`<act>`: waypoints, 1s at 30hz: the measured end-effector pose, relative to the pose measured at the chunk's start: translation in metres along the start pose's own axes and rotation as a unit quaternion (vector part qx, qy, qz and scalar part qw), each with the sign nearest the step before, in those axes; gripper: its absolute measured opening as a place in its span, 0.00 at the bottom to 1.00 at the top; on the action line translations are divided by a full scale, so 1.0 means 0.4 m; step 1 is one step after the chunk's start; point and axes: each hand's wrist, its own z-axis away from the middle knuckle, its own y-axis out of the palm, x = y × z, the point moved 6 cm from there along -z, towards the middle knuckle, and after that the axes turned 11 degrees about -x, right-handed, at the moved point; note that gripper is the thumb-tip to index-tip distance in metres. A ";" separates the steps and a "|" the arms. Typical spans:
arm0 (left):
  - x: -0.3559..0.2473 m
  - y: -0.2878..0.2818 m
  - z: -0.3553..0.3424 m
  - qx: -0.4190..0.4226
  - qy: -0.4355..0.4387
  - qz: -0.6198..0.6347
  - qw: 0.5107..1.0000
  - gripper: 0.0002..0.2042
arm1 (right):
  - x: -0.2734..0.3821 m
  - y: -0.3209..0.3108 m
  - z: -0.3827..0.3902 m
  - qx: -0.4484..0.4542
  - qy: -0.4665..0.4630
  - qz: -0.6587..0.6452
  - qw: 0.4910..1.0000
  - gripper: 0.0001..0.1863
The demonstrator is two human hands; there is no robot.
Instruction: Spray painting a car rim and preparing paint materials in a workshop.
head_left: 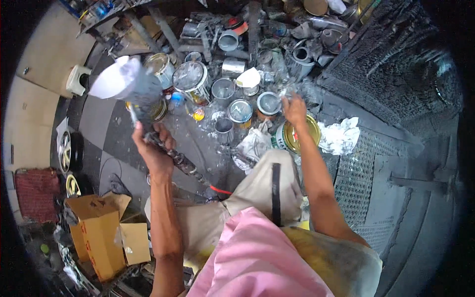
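Observation:
My left hand (pixel 157 148) is closed around the handle of a paint-splattered spray gun (pixel 144 101), raised at the left. A white paper strainer cone (pixel 115 79) sits over its grey cup. From the handle a dark hose (pixel 185 166) with a red part runs down toward my knee. Out at the right, my right hand (pixel 295 110) reaches over the cans with fingers drawn together near a small whitish bit, too blurred to name. Beside it stands a lidded grey-topped can (pixel 268 103), and under the wrist lies a tipped tin with a gold end (pixel 303 133).
Several open and lidded tins surround a clear plastic cup (pixel 223 89). Crumpled white cloth (pixel 340 136) lies by a metal grating (pixel 356 168). An open cardboard box (pixel 101 232) and a wheel rim (pixel 67 151) are at the left. Cluttered cans fill the back under a shelf.

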 end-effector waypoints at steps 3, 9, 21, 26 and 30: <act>-0.101 -0.053 0.032 -0.037 0.055 0.025 0.997 0.27 | -0.044 -0.026 0.066 -0.014 -0.079 0.078 0.994 0.23; -0.264 -0.079 0.120 -0.091 0.110 0.043 0.989 0.29 | -0.108 -0.014 0.092 0.071 -0.032 0.080 0.994 0.22; -0.296 -0.026 0.088 -0.057 0.091 0.043 0.993 0.28 | -0.069 -0.061 0.091 -0.019 -0.041 -0.056 0.997 0.10; -0.260 -0.010 0.067 -0.024 0.038 0.075 0.996 0.28 | 0.101 -0.078 0.085 -0.017 -0.136 -0.035 0.990 0.07; -0.288 -0.012 0.047 -0.060 0.099 0.048 0.992 0.28 | 0.204 0.050 0.046 0.050 -0.204 -0.079 0.974 0.10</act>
